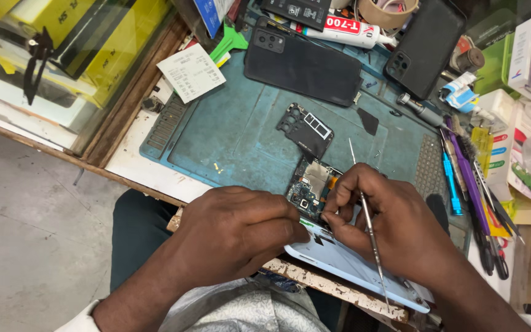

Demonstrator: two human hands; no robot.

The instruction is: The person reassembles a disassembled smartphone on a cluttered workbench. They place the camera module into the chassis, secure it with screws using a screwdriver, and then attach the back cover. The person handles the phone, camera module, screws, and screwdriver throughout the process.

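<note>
While thin metal tweezers (370,237) slant — hands grip glossy phone (351,261).

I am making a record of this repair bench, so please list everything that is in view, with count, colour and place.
opened phone: 1, pale blue frame with bare circuit board, near edge of mat, under both hands
thin metal tool: 1, silver, in the right hand
inner cover plate: 1, black, mid mat
phone back covers: 2, black, far side of mat
repair mat: 1, teal, on the white bench
paper slip: 1, white, left of mat
glue tube: 1, white with red, top
tape roll: 1, beige, top
plastic pry tool: 1, green, top left of mat
hand tools: several, blue, purple, black, right of mat
boxes: several, mixed colours, far right
left hand: 1, resting on phone
right hand: 1, gripping tool
</note>
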